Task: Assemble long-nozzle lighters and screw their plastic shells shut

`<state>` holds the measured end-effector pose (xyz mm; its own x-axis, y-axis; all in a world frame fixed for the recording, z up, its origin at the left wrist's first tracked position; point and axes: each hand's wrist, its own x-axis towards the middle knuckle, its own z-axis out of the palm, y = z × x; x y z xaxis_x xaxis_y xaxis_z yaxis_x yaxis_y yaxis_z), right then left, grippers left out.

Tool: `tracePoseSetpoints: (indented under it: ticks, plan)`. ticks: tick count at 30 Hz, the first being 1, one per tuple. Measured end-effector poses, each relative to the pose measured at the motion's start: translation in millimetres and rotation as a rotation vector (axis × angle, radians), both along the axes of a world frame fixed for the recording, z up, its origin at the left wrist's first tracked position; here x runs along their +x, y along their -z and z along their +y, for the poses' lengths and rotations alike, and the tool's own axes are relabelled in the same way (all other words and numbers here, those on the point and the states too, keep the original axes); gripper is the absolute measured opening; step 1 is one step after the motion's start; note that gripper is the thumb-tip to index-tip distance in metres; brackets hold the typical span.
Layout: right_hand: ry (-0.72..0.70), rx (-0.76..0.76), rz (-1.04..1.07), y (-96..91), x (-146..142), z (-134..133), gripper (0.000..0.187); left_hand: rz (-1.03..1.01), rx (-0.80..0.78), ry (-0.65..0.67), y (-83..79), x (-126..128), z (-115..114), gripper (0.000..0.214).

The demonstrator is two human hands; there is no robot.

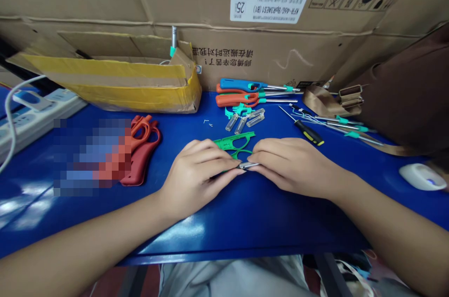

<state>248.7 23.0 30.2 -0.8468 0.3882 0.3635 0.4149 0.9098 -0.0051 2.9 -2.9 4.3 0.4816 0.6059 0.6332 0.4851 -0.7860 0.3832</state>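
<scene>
Glossy blue table [273,236] backed by printed cardboard [280,54].
The left hand [201,173] and right hand [293,163], fingertips closed, pinch a small metallic part [248,165] between them, just nearer than green handle shells [242,139]; a yellow-taped carton [140,96] stands back left (a white power strip [38,114] beside it), a screwdriver [307,131] lies right.

On the table [252,227], taking our left hand [198,170] and right hand [293,162] as centre, we have a shell [224,142] at twelve o'clock, lighters [229,99] beyond it, a screwdriver [309,133] at two, handles [136,166] at nine, a box [140,97] at ten.
</scene>
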Motion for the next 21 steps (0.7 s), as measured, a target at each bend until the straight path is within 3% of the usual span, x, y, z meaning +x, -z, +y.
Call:
tracePoseSetpoints:
  ticks: [6,14,17,21]
  plan:
    - [-0.032,0.017,-0.069,1.0,-0.3,1.0,0.023,-0.018,-0.075,0.027,2.0,2.4,1.8,0.006]
    - [-0.022,-0.027,-0.131,0.3,-2.3,1.1,0.027,-0.152,-0.334,0.104,0.4,9.2,1.0,0.012]
    - [0.029,-0.046,-0.14,-0.2,-3.2,-0.6,0.035,-0.122,-0.331,0.09,0.2,9.5,1.8,0.017]
    - [0.069,-0.052,-0.16,-0.7,-1.3,1.2,0.031,-0.057,-0.306,0.088,-1.4,7.8,2.4,0.028]
